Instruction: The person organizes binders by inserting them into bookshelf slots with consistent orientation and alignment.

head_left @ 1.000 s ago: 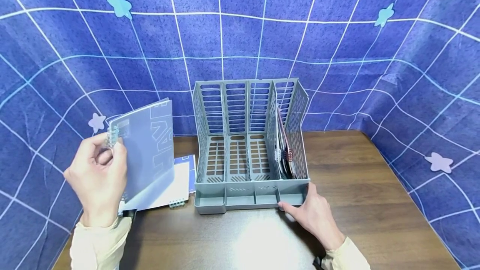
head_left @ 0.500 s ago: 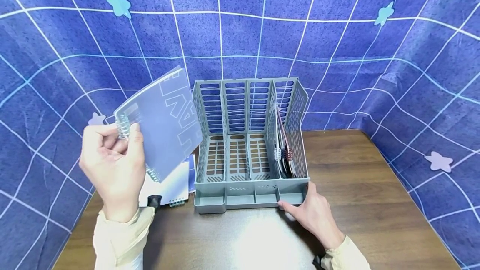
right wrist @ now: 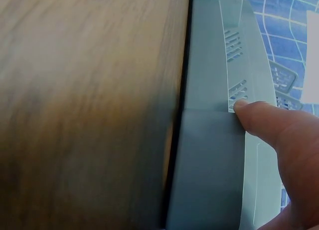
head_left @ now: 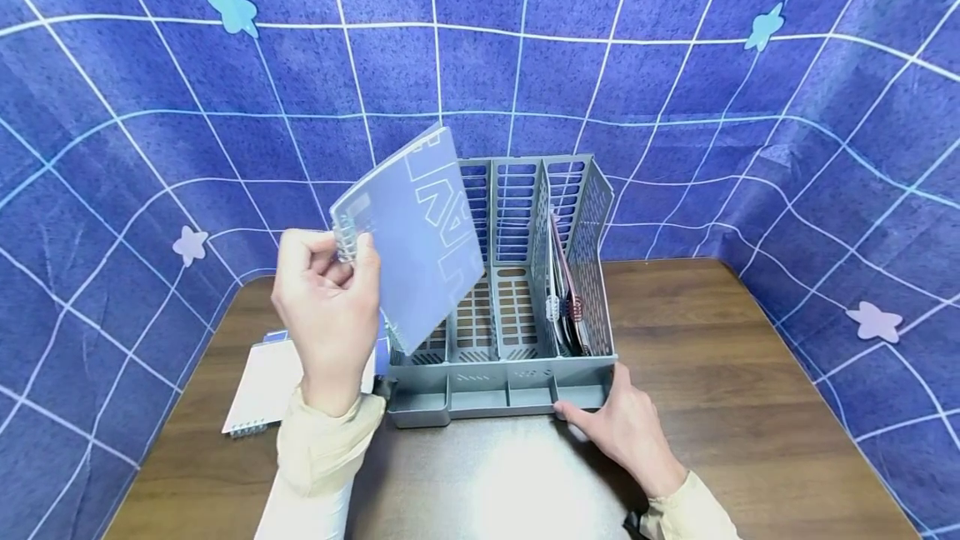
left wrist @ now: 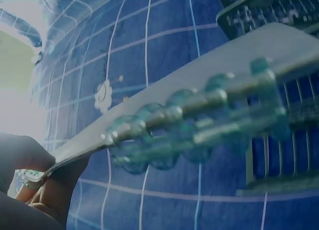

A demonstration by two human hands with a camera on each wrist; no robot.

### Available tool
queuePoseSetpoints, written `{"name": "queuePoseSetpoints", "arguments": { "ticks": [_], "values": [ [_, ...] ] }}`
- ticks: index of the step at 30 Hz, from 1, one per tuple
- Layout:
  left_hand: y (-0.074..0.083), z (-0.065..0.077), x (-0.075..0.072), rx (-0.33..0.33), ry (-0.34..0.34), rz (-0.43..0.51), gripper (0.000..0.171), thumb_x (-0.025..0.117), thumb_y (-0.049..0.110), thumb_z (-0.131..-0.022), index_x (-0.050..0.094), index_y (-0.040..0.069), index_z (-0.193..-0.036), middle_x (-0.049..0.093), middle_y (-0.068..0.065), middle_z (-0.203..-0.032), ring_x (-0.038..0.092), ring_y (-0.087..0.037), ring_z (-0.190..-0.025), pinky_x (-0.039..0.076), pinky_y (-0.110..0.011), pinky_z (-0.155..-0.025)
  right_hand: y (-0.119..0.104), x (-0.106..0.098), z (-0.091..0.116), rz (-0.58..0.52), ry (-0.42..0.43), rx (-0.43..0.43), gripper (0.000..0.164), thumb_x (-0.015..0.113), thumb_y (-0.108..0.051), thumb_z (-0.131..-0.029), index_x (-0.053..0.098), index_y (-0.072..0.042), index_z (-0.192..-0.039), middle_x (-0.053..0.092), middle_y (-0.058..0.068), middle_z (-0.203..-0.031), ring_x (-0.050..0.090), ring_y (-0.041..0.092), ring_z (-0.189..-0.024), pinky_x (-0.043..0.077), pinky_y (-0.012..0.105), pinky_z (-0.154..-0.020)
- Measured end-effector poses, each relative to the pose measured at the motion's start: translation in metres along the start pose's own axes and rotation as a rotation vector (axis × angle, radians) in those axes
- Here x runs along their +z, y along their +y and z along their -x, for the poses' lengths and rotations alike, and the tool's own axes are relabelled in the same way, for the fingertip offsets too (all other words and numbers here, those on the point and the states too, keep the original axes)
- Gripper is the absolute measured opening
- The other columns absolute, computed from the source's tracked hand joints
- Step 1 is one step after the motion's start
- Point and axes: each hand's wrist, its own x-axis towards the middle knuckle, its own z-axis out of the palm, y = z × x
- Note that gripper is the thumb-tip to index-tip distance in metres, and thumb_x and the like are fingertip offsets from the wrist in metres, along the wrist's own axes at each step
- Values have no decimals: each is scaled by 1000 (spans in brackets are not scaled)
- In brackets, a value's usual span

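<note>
Pinching left grip (head_left: 326, 294): raised, clamped on the coiled edge of the blue notebook (head_left: 420, 232).
Blue notebook: tilted in the air, rightward from the left grip, hiding part of the gray organizer (head_left: 495, 372).
Right grip (head_left: 626, 440): low, clasping the gray organizer's front right corner.
Rightmost compartment (head_left: 598, 294): spiral-bound books (head_left: 577, 309), leaning.
Worktop (head_left: 712, 407): carries the gray organizer and, left of it, a white-paged notebook (head_left: 262, 386).

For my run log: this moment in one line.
left hand: pinching notebook by spiral; right hand: gripping front of rack; rack: other notebooks in rightmost slot
</note>
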Motion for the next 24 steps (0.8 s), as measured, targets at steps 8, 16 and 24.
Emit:
{"name": "queuePoseSetpoints", "arguments": {
  "ticks": [8, 16, 24],
  "values": [
    [-6, 14, 29, -50, -2, 4, 22, 68, -2, -83, 47, -8, -88, 71, -14, -82, 68, -22, -62, 53, -21, -52, 1, 0, 0, -3, 6, -2, 107, 74, -78, -59, 46, 2, -125, 67, 24, -78, 66, 41, -73, 52, 53, -62],
    [-19, 25, 52, -70, 14, -88, 22, 66, 2, -83, 45, -2, -85, 70, -9, -81, 69, -17, -64, 55, -23, -54, 0, 0, -1, -12, 0, 4, 107, 74, -78, -60, 46, 2, -126, 67, 25, -80, 66, 41, -74, 52, 53, -62],
    [-29, 41, 69, -68, 17, -182, 22, 67, 0, -82, 45, -2, -83, 73, -7, -84, 67, -13, -62, 52, -18, -55, 0, -1, -1, -9, -24, 18, 110, 71, -80, -60, 45, 3, -127, 67, 24, -81, 66, 39, -74, 53, 52, -62]
  ]
}}
